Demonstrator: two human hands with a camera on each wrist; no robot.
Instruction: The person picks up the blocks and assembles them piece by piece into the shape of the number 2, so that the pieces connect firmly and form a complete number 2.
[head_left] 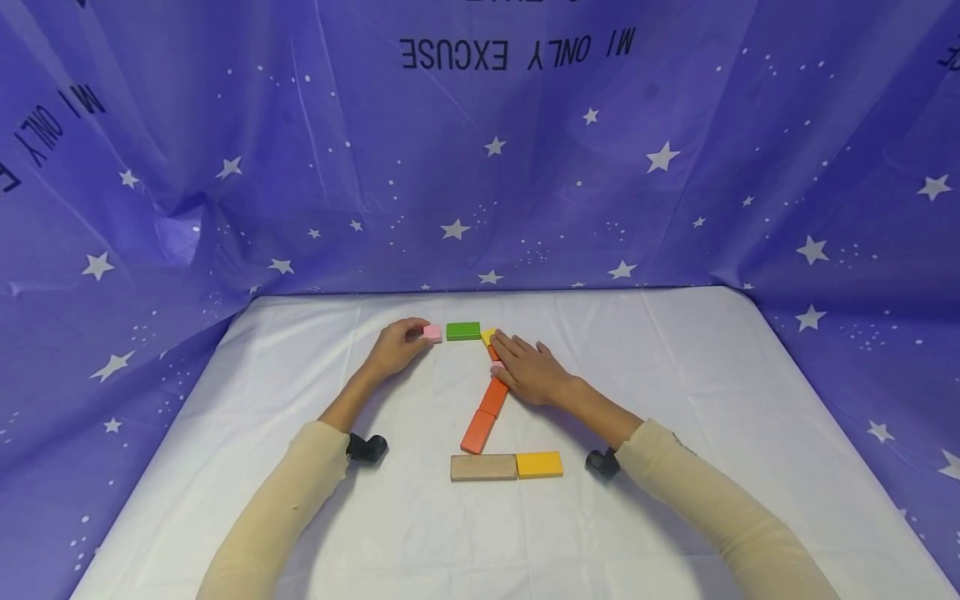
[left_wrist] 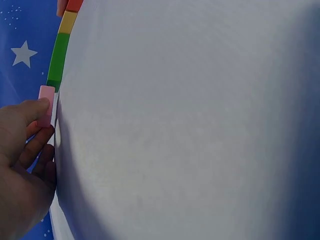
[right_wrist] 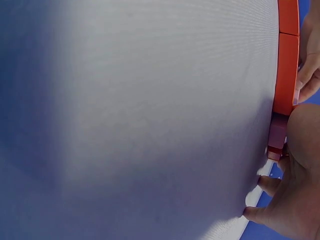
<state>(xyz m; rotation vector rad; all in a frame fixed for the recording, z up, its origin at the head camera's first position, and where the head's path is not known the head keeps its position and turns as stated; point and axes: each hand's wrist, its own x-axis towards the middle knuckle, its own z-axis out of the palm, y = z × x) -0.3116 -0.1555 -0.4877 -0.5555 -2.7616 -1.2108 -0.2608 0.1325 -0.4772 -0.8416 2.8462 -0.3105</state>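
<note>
At the far end of a line of blocks, my left hand [head_left: 396, 346] pinches a small pink block [left_wrist: 46, 106] between thumb and fingers. A slim gap parts that block from the green block [head_left: 463, 332] in the head view. My right hand [head_left: 534, 371] lies with extended fingers along the upper slanted row, touching blocks there. It partly covers a yellow block [head_left: 488, 337], a small red-orange block and another pink block [right_wrist: 278, 131]. Two orange-red blocks [head_left: 494, 396] continue the slant toward the front, end to end.
Nearer the front, a plain wooden block [head_left: 483, 467] and a yellow-orange block [head_left: 539, 464] lie end to end. A white cloth [head_left: 315, 533] covers the table. Purple star-printed fabric [head_left: 480, 183] hangs behind and at the sides. Black wrist devices [head_left: 367, 448] sit below both sleeves.
</note>
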